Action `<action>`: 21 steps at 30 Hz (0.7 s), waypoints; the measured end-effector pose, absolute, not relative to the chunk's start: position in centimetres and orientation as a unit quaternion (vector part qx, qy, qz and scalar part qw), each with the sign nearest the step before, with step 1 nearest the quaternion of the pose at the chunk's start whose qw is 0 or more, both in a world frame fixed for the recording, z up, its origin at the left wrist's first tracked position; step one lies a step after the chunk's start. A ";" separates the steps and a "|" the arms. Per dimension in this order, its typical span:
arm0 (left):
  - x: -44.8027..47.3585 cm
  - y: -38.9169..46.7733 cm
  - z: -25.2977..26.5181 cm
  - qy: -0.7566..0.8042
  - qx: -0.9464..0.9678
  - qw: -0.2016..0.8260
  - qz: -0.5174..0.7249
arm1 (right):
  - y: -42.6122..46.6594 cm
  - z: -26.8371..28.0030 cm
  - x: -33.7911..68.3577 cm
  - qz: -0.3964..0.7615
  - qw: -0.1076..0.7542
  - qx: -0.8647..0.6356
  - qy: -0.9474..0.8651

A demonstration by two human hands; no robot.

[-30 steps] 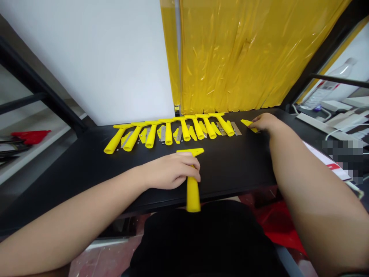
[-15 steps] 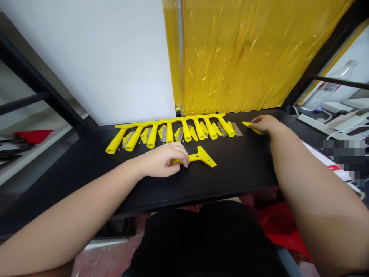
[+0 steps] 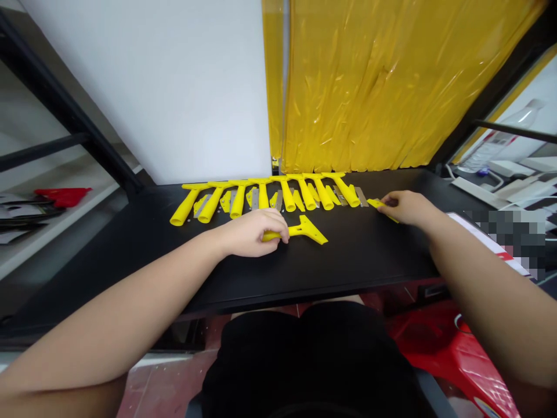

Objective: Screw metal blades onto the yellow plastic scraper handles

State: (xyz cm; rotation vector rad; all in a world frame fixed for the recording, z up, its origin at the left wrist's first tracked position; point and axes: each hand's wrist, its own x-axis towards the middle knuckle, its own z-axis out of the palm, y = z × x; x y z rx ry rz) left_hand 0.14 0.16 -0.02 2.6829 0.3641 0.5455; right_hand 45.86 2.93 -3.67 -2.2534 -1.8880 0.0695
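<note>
My left hand (image 3: 259,231) is wrapped round the handle of a yellow scraper (image 3: 310,229), whose flared head points right, just above the black shelf top (image 3: 348,255). Off to the right, my right hand (image 3: 402,206) pinches a small flat yellow plate (image 3: 383,209) between thumb and fingers. Behind my left hand, several yellow scraper handles (image 3: 210,208) lie in a slanted row with their round open ends toward me. Between them are small yellow plates (image 3: 225,201), metal blades (image 3: 279,200) and tiny screws. My left hand hides part of the handle it holds.
A white panel (image 3: 156,87) and a yellow plastic-wrapped panel (image 3: 369,87) stand along the back. Black frame bars rise at both sides. A clear bottle (image 3: 500,136) and cables lie at the right. Below the front edge is a red plastic object (image 3: 465,354).
My right hand has come slightly toward me with the small yellow plate in its fingers. My left hand keeps its hold on the scraper. The camera view has shifted a little.
</note>
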 end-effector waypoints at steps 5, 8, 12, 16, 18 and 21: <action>0.1 0.2 0.1 0.137 0.953 0.192 0.189 | -2.4 -4.7 44.5 -0.008 0.118 -0.734 -0.669; 0.1 0.2 0.1 0.140 0.953 0.193 0.187 | -4.9 -4.8 42.5 -0.024 0.151 -0.709 -0.689; -0.1 0.3 0.3 0.149 0.953 0.188 0.184 | -6.5 -4.3 38.1 -0.002 0.167 -0.649 -0.742; -0.6 0.6 0.3 0.175 0.952 0.179 0.175 | -6.2 -3.7 33.4 0.023 0.180 -0.588 -0.788; -0.9 0.8 0.3 0.185 0.951 0.175 0.174 | -5.8 -3.5 31.5 0.031 0.183 -0.562 -0.806; -1.1 0.9 0.3 0.189 0.950 0.176 0.175 | -5.1 -3.3 29.7 0.050 0.213 -0.534 -0.817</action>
